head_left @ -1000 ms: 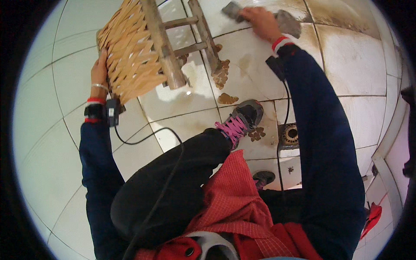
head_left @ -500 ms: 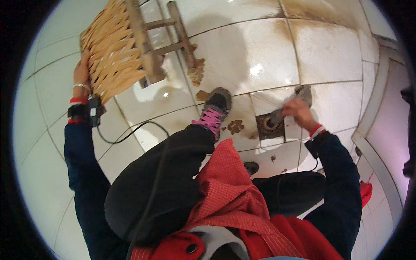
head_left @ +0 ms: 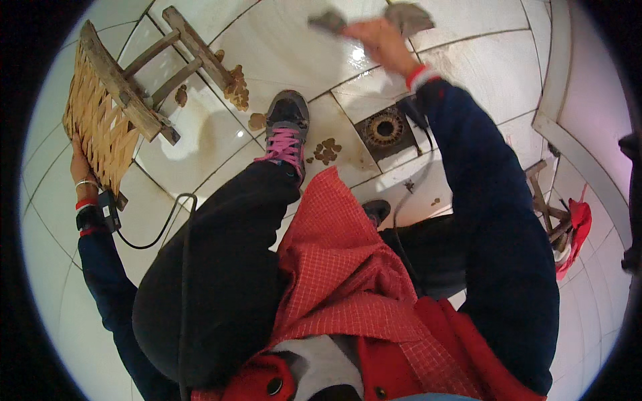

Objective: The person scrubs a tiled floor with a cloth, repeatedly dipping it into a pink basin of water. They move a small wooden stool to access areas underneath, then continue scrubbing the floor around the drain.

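Note:
At the far left, a wooden stool (head_left: 120, 90) with a woven strip seat (head_left: 93, 110) is tipped on its side. My left hand (head_left: 81, 166) grips the lower edge of that seat; some of its fingers are hidden behind the strips. My right hand (head_left: 382, 41) reaches far forward over the wet tiles, blurred by motion. It is closed around a grey rag (head_left: 409, 19), which sticks out on both sides of the fist. Nearer to me than that hand lies a square floor drain (head_left: 385, 128) with a round, dirty opening.
White tiles carry brown muddy patches (head_left: 326, 151) beside my shoe (head_left: 287, 127). A low door frame (head_left: 555, 127) runs along the right. Behind my right arm stand another wooden stool (head_left: 545, 200) and a red cloth (head_left: 576, 234). Black cables hang from both wrists.
My right hand has swept forward and left from beside the drain with the rag, uncovering the drain opening. The stool and my left hand appear farther left as the view shifted.

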